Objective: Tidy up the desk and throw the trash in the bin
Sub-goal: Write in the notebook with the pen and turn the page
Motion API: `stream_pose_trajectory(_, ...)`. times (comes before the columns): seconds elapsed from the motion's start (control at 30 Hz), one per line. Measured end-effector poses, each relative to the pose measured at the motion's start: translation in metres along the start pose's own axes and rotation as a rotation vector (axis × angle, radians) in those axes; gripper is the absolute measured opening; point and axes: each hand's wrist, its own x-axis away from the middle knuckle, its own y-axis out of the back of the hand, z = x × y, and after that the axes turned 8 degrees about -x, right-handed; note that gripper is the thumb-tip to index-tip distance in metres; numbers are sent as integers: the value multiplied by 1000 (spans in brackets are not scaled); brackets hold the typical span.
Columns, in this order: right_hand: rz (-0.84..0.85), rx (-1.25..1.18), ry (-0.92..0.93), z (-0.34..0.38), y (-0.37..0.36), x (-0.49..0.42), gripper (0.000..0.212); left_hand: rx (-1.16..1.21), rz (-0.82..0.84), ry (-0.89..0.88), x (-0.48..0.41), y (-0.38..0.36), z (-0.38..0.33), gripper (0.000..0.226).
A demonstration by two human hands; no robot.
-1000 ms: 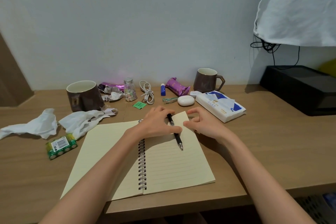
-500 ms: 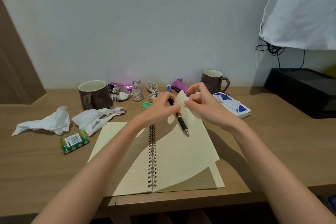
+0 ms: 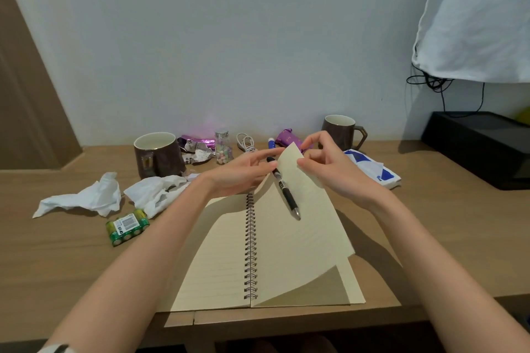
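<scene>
white crumpled tissue (image 3: 83, 200) lies far left on the wooden counter (image 3: 57, 255), and a second crumpled tissue (image 3: 156, 191) lies just beside it; both look like trash for the bin, which is not in view. below them sits a green pack of batteries (image 3: 127, 226), probably something to keep. behind, near the wall, stands a brown mug (image 3: 157, 154), then torn wrappers (image 3: 196, 149), a small glass jar (image 3: 223, 147) with coloured bits inside, and a coiled white cable (image 3: 246, 143).

in the middle the spiral notebook (image 3: 218, 266) lies open and flat on the left page. the left hand (image 3: 241, 170) holds a black pen (image 3: 284, 186) at its top end, the fingers closed around it, so the pen hangs tilted over the page and does not roll away. the right hand (image 3: 332, 169) pinches the top corner of the right page (image 3: 298, 226) between thumb and fingers, narrow, and lifts it up and toward the spine. i judge the page is held so in order to turn it or to close the notebook, with the pen taken off first.

to the right, behind the hands, are a purple wrapper (image 3: 288, 137) and a second mug (image 3: 339, 129), and a blue and white tissue pack (image 3: 372, 167) lies near the right wrist. a black box (image 3: 481, 146) stands far right. most of the tidying is not yet done.
</scene>
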Motion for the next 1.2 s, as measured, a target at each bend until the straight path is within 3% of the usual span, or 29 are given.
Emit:
stream_pose_trajectory(0.3, -72, -67, -46, -9, 2, 3, 16, -372, 89, 89, 10, 16, 5, 43)
stream_pose_trajectory(0.67, -114, -52, -100, -18, 2, 7, 14, -456, 245, 264, 16, 24, 1, 39)
stream_pose_trajectory(0.87, -123, 14, -151, -24, 6, 6, 14, -567, 141, 235, 19, 16, 4, 57)
stream_pose_trajectory(1.0, -133, 54, -210, -33, 9, 8, 16, -552, -63, 161, 36, 16, 11, 51)
stream_pose_trajectory(1.2, -181, 225, -274, -55, 11, 12, 16, -836, -229, 66, 86, 6, 14, 45)
